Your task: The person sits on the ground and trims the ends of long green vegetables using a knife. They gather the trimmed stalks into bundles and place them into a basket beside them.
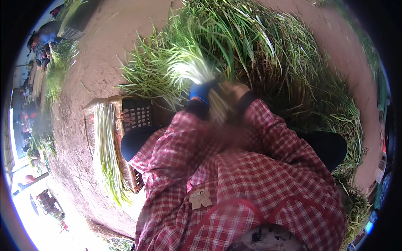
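In a blue glove, my left hand (201, 91) is shut on a bundle of long green-leaved stalks (194, 67). Their pale leaf bases fan out above the glove, and the pale lower stalks point down toward my lap. Close against the right of the bundle is my bare right hand (235, 90). Motion blur hides its fingers, so I cannot tell whether it grips any stalks. Just beyond both hands rises a large heap of leafy green stalks (245, 37), brown and tangled on its lower side.
At my left a black plastic crate (137, 113) carries a tan cover (89, 125), with a row of cleaned pale stalks (105, 135) laid on it. Bare earth floor (94, 69) extends beyond. Another person (44, 44) is at the far upper left near more greens (59, 66).
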